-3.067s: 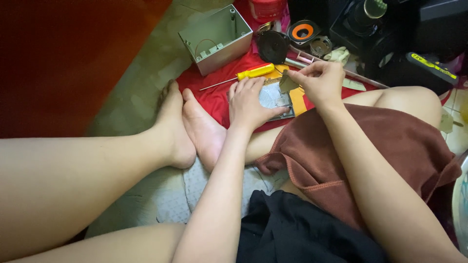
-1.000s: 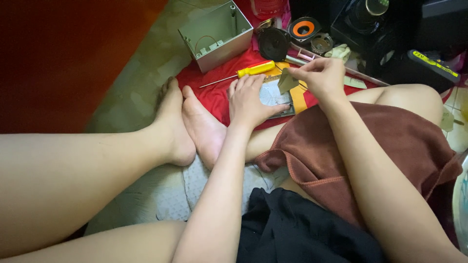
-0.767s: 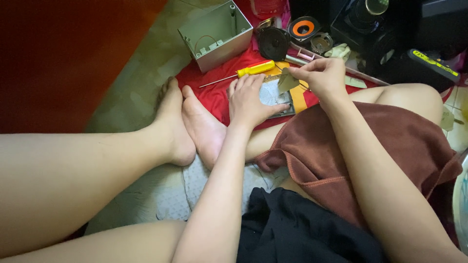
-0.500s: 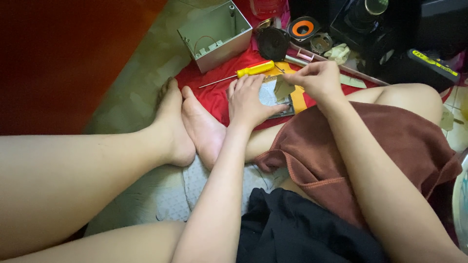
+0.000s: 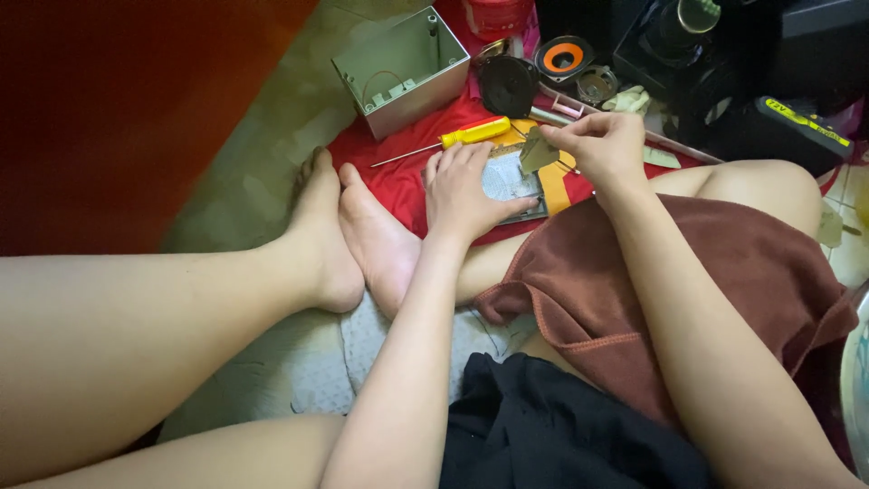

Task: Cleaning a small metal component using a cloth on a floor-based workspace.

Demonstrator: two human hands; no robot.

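Bare floor (image 5: 253,172) lay open at nine o'clock of the hands; a yellow screwdriver (image 5: 462,138), grey metal box (image 5: 403,63) and speaker parts (image 5: 561,59) crowded twelve o'clock.

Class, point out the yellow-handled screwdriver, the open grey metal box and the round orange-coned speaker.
yellow-handled screwdriver (image 5: 474,133), head view, on its handle.
open grey metal box (image 5: 427,80), head view, on its outer side wall.
round orange-coned speaker (image 5: 562,58), head view, on its cone.

Grey-green floor (image 5: 244,181) under red cloth (image 5: 398,181), grey metal box (image 5: 403,68), speaker parts (image 5: 563,59).
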